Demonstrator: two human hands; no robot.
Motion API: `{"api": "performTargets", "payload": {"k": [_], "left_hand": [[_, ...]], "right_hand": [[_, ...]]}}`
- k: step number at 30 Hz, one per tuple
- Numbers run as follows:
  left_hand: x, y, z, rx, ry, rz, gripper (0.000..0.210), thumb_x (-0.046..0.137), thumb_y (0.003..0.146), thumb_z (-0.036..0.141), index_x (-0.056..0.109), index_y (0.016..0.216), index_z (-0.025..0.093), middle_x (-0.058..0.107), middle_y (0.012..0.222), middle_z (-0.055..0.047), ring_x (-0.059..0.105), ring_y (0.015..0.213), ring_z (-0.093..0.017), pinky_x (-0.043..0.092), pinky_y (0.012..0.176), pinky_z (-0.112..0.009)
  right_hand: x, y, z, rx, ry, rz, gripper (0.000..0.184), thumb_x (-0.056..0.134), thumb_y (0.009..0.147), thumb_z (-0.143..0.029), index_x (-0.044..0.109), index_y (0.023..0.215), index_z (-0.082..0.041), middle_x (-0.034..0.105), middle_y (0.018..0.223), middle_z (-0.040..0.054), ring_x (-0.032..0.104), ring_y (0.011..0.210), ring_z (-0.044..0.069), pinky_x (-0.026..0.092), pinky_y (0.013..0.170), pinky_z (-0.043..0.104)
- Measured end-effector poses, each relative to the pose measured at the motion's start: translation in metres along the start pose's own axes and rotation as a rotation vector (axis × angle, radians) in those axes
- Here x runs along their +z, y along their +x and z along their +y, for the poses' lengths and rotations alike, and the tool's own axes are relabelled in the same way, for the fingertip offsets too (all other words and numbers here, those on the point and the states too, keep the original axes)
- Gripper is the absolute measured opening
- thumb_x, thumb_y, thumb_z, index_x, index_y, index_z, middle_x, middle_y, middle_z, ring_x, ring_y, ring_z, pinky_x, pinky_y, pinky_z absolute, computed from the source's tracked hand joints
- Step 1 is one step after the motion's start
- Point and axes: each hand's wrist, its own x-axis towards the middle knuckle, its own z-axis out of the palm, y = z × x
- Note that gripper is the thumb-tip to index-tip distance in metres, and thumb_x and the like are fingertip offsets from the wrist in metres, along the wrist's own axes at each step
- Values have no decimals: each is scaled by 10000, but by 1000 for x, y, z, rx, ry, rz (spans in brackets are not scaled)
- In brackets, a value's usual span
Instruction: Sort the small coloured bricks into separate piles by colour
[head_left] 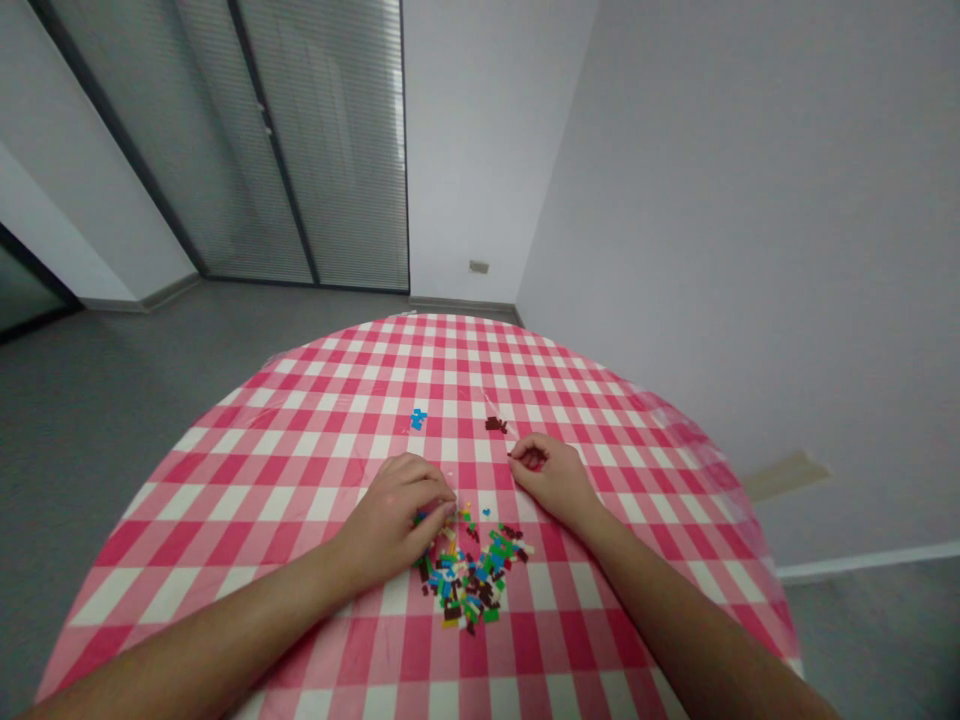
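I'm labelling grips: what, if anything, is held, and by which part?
The right hand seems to pinch a tiny dark piece, by what part is unclear. Whether the left hand holds anything cannot be told.

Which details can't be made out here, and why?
- Head view: whatever lies beneath the left hand, covered by it.
- Head view: dark speck at the right hand, too small.
- Head view: individual shapes in the mixed pile, tiny and overlapping.
- Head view: near side of the table, cut off below.
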Motion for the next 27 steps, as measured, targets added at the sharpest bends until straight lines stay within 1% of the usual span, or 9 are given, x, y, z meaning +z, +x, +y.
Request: {"api": "performTargets", "payload": {"k": [3, 5, 10, 13, 18, 22, 27], "left_hand": [[1, 0, -1, 0, 0, 4, 115, 555, 927, 209, 668, 908, 226, 670, 871, -27, 587, 855, -213, 437, 789, -394], [1, 0, -2, -2, 3, 5, 114, 556, 929, 211, 666, 908, 227, 669, 874, -27, 586, 856, -213, 437, 792, -398], [1, -1, -3, -6, 15, 8, 87, 575, 920, 215, 657, 893, 228, 666, 866, -21, 579, 849, -214, 432, 790, -403], [1, -1, -3, -10, 17, 7, 84, 580, 917, 205, 654, 882, 224, 664, 862, -18, 579, 848, -210, 428, 790, -400], [1, -1, -2, -10, 9, 7, 85, 578, 915, 199, 656, 885, 216, 663, 864, -19, 578, 849, -207, 424, 789, -395], [1, -1, -2, -16, 2, 5, 83, 583, 910, 194, 657, 881, 216, 663, 864, -19, 576, 853, -205, 420, 793, -392], [1, -1, -2, -22, 5, -6, 83, 585, 908, 191, 661, 882, 211, 665, 862, -18, 576, 855, -203, 415, 796, -387]], "right_hand": [[-6, 8, 12, 20, -145, 40, 45, 579, 711, -180, 595, 675, -202, 652, 652, 20, 604, 614, 173, 473, 591, 287], [-7, 11, 14, 26, -193, 48, 59, 579, 725, -193, 600, 671, -199, 659, 654, 25, 609, 620, 178, 470, 595, 291], [-8, 12, 11, 44, -201, 10, 104, 607, 776, -256, 646, 702, -194, 688, 672, 44, 626, 622, 192, 471, 581, 299], [-9, 10, 10, 26, -210, -7, 83, 613, 766, -217, 690, 764, -188, 717, 727, 62, 660, 678, 210, 499, 635, 316], [-9, 6, 10, -20, -248, -17, 186, 562, 751, -134, 719, 839, -184, 742, 802, 67, 683, 742, 218, 527, 699, 331], [-7, 4, 9, -41, -279, -29, 206, 553, 763, -124, 725, 858, -183, 749, 841, 72, 684, 767, 223, 531, 713, 340], [-5, 3, 13, -80, -266, -62, 230, 546, 793, -130, 733, 915, -185, 755, 941, 82, 691, 865, 234, 536, 800, 376]]}}
